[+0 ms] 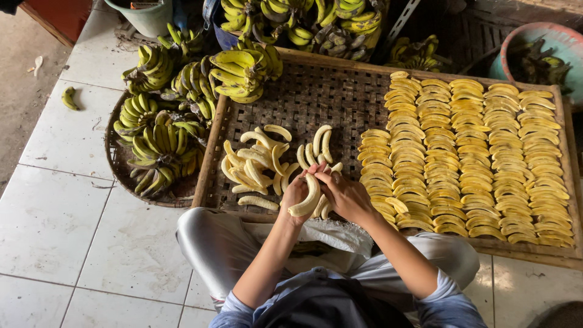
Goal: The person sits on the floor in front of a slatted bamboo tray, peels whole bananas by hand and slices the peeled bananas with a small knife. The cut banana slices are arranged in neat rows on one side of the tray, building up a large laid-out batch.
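Tiles underfoot, pale and scuffed, with a strip of bare concrete off to my left; one stray green banana (70, 98) lies alone there. I sit low, knees drawn up, against the near edge of a woven bamboo tray (316, 97) with a wooden frame. My left hand (296, 195) is closed around a peeled banana (308, 197), held just over the tray's near rim. My right hand (345, 195) touches the same fruit, fingers curled; more peeled ones sit under them. Just beyond my hands, a loose heap of peeled bananas (258, 161) rests on the weave. Right half of tray: yellow flattened pieces (467, 158) in tight overlapping rows. Left of the tray, a round basket (115, 164) of unpeeled green-yellow bunches (161, 143); more bunches (243, 70) overhang the tray's far corner. Grey bucket (146, 15) behind them, pink-rimmed basin (562, 39) far right.
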